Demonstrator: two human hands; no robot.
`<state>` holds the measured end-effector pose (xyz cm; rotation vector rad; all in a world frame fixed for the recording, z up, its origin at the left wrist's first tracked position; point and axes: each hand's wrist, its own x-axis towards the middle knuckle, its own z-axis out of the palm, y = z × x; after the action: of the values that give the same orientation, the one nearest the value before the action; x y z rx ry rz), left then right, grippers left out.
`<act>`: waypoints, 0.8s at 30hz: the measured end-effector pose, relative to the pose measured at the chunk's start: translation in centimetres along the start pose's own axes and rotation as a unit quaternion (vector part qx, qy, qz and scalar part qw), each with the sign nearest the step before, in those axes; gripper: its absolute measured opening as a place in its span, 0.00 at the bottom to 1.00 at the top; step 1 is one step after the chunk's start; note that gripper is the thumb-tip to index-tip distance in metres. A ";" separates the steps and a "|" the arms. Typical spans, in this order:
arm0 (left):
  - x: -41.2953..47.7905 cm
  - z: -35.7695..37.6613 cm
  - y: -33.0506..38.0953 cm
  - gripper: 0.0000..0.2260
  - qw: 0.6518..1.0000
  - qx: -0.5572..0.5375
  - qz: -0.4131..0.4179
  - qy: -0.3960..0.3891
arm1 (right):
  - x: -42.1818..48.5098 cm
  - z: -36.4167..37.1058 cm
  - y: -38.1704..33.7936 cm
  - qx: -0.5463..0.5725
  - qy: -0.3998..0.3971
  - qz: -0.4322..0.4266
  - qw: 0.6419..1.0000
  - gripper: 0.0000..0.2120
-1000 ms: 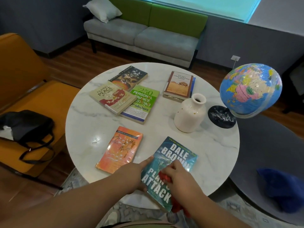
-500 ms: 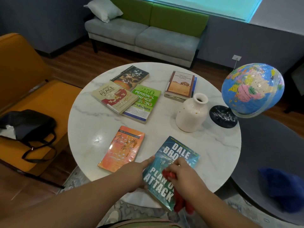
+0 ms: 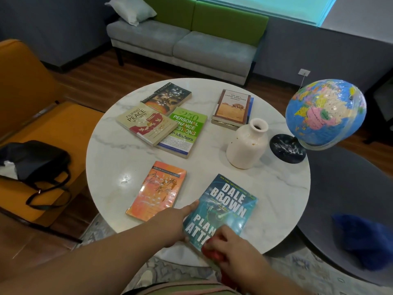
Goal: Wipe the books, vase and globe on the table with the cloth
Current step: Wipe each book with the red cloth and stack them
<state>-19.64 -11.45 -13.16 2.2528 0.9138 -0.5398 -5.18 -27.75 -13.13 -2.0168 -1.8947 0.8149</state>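
Two hands: both on the teal paperback [image 3: 227, 207] at the near edge of the round marble table [image 3: 276, 188].
Left hand [image 3: 170, 226]: pinches the book's near-left corner, thumb stretched along the cover's edge, the other fingers hidden below.
Right hand [image 3: 236, 250]: fingers curled round the red cloth [image 3: 213, 254], pressing it on the lower part of the cover.
Teal paperback: flat, front up, near corner jutting past the table rim.
Orange paperback [image 3: 158, 190]: flat, just left of the teal one.
Far left: three books overlapping: a dark one [image 3: 167, 97], a cream one [image 3: 146, 124] and a green one [image 3: 185, 130].
Far right: a small stack [image 3: 232, 106], tan cover on top.
Vase [image 3: 247, 143]: white, upright, just in front of that stack.
Globe [image 3: 325, 112]: at the table's right edge on a black base [image 3: 287, 148], its ball leaning out past the rim.
Beyond: a grey and green sofa [image 3: 185, 45]; left, a black bag [image 3: 36, 160] on an orange seat [image 3: 53, 124].
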 end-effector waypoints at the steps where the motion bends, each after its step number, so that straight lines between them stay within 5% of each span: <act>1: 0.0 -0.1 0.0 0.43 1.000 0.001 0.002 0.000 | 0.2 -0.4 0.7 -0.003 0.032 0.035 0.999 0.13; 4: 0.0 -0.2 0.1 0.42 1.000 -0.003 0.002 -0.002 | 0.5 -1.5 1.7 -0.007 0.080 0.105 0.991 0.12; 8: -0.3 -0.4 0.3 0.42 1.000 -0.002 0.006 -0.005 | -1.5 -0.3 1.0 -0.007 -0.046 -0.027 0.999 0.13; 13: -0.2 -0.1 0.3 0.42 1.000 0.015 0.008 -0.001 | -1.2 -1.3 3.4 0.011 0.086 0.071 0.994 0.11; 18: -0.3 0.0 0.3 0.40 1.000 0.006 -0.004 0.009 | -1.3 -0.2 1.2 -0.010 -0.044 0.002 0.999 0.12; 24: -0.5 -0.1 0.2 0.40 0.999 -0.023 -0.003 0.036 | 2.5 -1.3 0.2 -0.040 0.025 0.065 0.997 0.11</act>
<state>-19.78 -11.72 -12.70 2.2408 0.9600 -0.4379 -4.36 -25.09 -12.76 -2.2069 -1.8117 0.7219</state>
